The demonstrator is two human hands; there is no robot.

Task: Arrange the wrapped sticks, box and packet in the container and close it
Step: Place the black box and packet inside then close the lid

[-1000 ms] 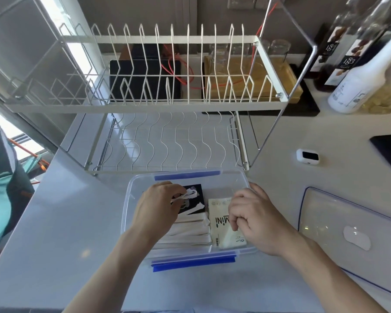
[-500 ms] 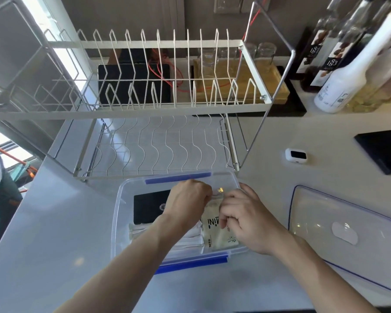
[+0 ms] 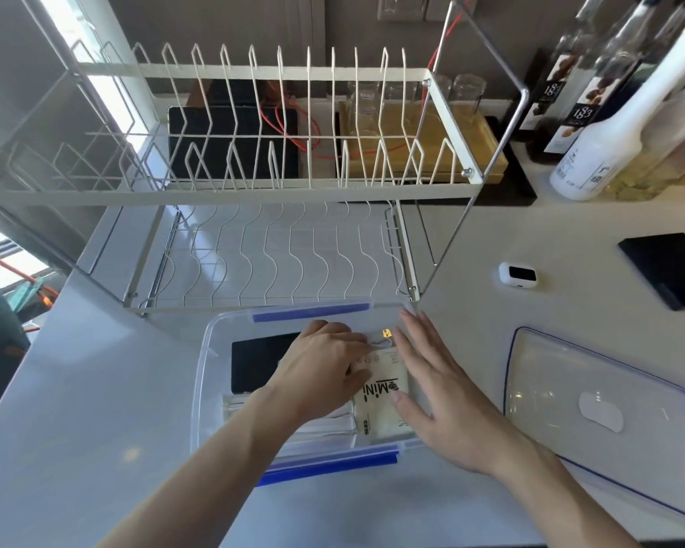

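Note:
The clear container (image 3: pixel 203 393) with blue clasps stands open on the counter in front of me. Inside, a black box (image 3: pixel 256 365) lies at the back left, white wrapped sticks (image 3: pixel 321 429) lie along the front, and a cream packet (image 3: pixel 386 411) printed "MiNi" lies at the right. My left hand (image 3: pixel 325 369) is curled over the packet's top, pinching a small white wrapped stick (image 3: pixel 381 341) with a gold spot. My right hand (image 3: pixel 439 393) lies flat, fingers spread, on the packet's right edge. The clear lid (image 3: pixel 594 421) lies on the counter to the right.
A white two-tier wire dish rack (image 3: pixel 277 255) stands right behind the container. A small white device (image 3: pixel 517 274) and a black square pad (image 3: pixel 673 267) lie at the right. Bottles (image 3: pixel 625 124) stand at the back right.
My left hand moved from the left side of the container to the packet's top, uncovering the black box. My right hand uncurled and now lies flat with fingers spread.

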